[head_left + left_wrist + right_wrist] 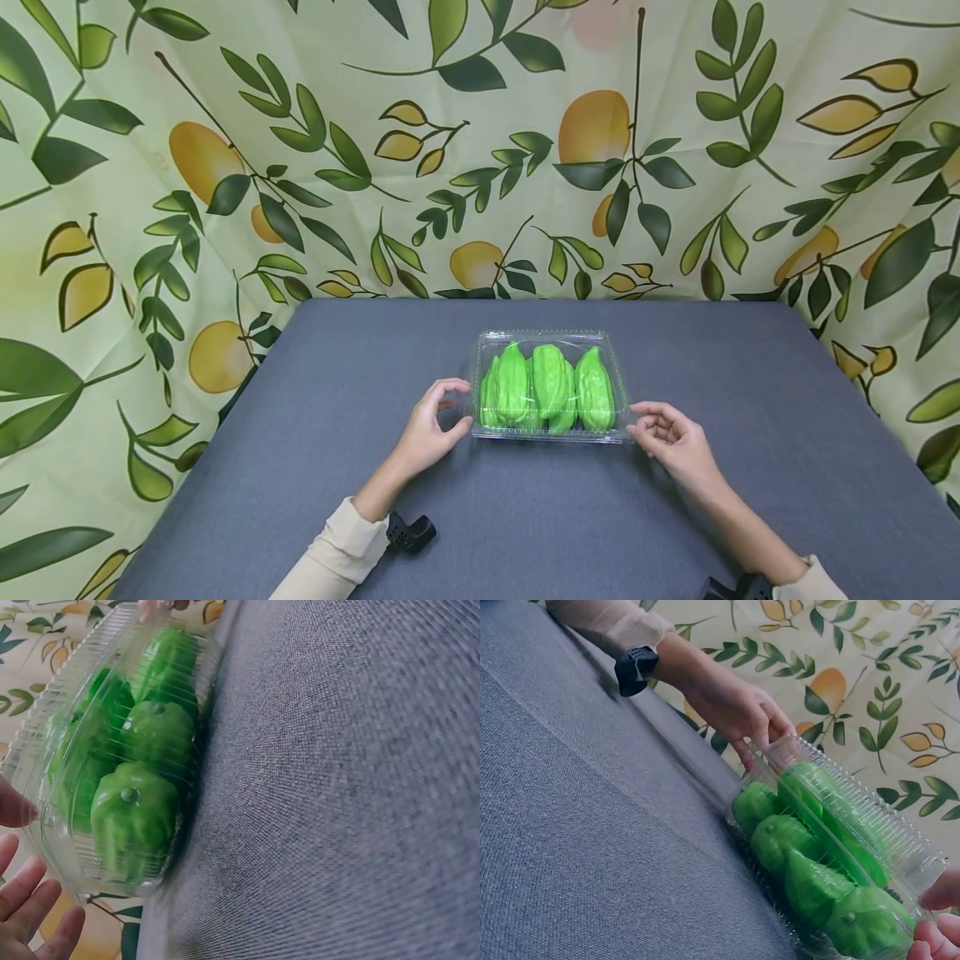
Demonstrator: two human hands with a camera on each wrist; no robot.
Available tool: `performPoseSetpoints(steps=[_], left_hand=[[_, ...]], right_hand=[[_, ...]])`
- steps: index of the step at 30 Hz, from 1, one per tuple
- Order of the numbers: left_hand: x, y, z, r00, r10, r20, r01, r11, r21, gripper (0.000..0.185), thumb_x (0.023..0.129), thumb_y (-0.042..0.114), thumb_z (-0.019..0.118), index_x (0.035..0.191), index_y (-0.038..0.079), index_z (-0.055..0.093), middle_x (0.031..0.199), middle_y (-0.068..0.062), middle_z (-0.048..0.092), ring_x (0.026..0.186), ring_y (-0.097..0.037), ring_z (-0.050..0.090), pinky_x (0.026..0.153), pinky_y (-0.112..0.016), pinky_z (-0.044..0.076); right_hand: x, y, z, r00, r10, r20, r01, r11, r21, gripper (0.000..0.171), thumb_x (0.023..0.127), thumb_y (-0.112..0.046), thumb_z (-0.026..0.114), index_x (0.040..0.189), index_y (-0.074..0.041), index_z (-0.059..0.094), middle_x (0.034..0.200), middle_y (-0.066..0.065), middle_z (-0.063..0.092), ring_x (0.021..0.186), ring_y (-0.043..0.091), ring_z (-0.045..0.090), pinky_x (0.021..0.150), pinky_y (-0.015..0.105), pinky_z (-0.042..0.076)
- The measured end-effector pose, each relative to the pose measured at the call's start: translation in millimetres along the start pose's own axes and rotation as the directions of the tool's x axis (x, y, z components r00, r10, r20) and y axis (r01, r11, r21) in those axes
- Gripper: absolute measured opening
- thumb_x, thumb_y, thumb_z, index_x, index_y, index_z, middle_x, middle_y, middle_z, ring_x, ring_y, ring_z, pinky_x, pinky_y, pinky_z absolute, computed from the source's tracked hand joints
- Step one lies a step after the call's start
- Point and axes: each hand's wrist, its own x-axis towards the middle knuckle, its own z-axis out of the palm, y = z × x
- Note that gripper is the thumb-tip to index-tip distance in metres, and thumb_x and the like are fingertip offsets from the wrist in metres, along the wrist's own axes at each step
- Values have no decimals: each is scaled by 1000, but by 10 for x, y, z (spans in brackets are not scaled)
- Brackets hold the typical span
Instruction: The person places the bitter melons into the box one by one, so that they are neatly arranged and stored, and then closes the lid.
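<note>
A clear plastic clamshell box (551, 434) with its lid down sits on the table, holding several bright green ribbed vegetables (551, 383) that look like bitter melons or peppers. At its left end, my left hand (426, 429) holds the rim between thumb and fingers. The thumb (15, 808) lies on the rim in the left wrist view, with the other fingers spread beside the corner. My right hand (678, 442) pinches the right end with its fingers curled. In the right wrist view only the fingertips (928, 941) and thumb show at the box corner.
A grey-blue cloth covers the table (360, 350). Behind it hangs a curtain (315, 225) printed with leaves and orange fruit. A black wrist device (411, 532) is strapped at the left cuff, and another (738, 587) at the right.
</note>
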Motion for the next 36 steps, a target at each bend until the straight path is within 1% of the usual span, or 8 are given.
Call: performPoseSetpoints(steps=[5, 8, 12, 17, 22, 25, 30, 36], left_hand=[[-13, -24, -3, 1000, -10, 7, 10, 1000, 10, 39, 79, -6, 69, 116, 2, 58, 123, -17, 59, 117, -32, 56, 91, -49, 54], [-19, -36, -6, 1000, -24, 9, 24, 1000, 6, 38, 81, -4, 69, 117, 1, 57, 125, -19, 56, 118, -36, 55, 90, -49, 54], [-21, -40, -8, 992, -122, 35, 123, 992, -38, 40, 84, -1, 68, 122, -2, 54, 128, -22, 51, 119, -40, 53, 92, -50, 53], [-16, -39, -15, 944, -309, 118, 323, 939, -119, 44, 90, 5, 63, 130, -4, 46, 125, -23, 54, 116, -36, 56, 94, -39, 52], [-16, -37, -15, 892, -415, 180, 441, 886, -143, 37, 93, 8, 59, 126, -6, 47, 114, -24, 58, 96, -13, 58, 81, -19, 47], [-15, -45, -9, 878, -425, 217, 459, 878, -136, 29, 96, 10, 56, 117, -9, 50, 106, -24, 61, 86, -5, 57, 77, -17, 49], [-19, -50, -5, 860, -400, 316, 461, 875, -147, 32, 101, 16, 47, 105, -14, 56, 93, -23, 65, 82, -6, 64, 81, -23, 56], [-25, -33, -5, 854, -397, 337, 477, 856, -200, 33, 101, 14, 45, 99, -16, 57, 78, -1, 62, 74, -7, 65, 78, -19, 55]], right_hand=[[-2, 32, 18, 1000, 4, -4, -4, 998, 58, 29, 84, 11, 62, 104, -11, 59, 71, -15, 58, 57, -3, 49, 47, 22, 39], [0, 40, 30, 999, 44, -7, -43, 994, 97, 29, 84, 13, 61, 102, -8, 52, 68, -15, 57, 55, -2, 48, 47, 22, 38], [14, 26, 35, 985, 171, 3, -171, 981, 91, 27, 86, 9, 60, 100, -5, 41, 66, -15, 56, 52, -1, 45, 47, 20, 39], [41, 8, 9, 947, 315, 65, -317, 948, 26, 21, 92, -2, 58, 101, -4, 39, 65, -13, 53, 53, 1, 46, 51, 19, 44], [66, 3, -38, 907, 375, 191, -387, 922, 24, 9, 99, -13, 51, 99, -5, 50, 73, -9, 61, 63, 4, 58, 57, 21, 52], [78, 6, -60, 885, 386, 261, -412, 909, 54, 12, 101, -17, 48, 98, -8, 55, 78, -8, 66, 71, 5, 65, 62, 22, 55], [95, 11, -71, 869, 376, 321, -435, 890, 134, 11, 101, -15, 46, 98, -8, 55, 79, -8, 69, 74, 6, 69, 66, 22, 57], [115, 30, -75, 871, 338, 358, -428, 878, 214, 10, 101, -11, 46, 96, -10, 54, 79, -8, 70, 74, 5, 69, 69, 20, 58]])
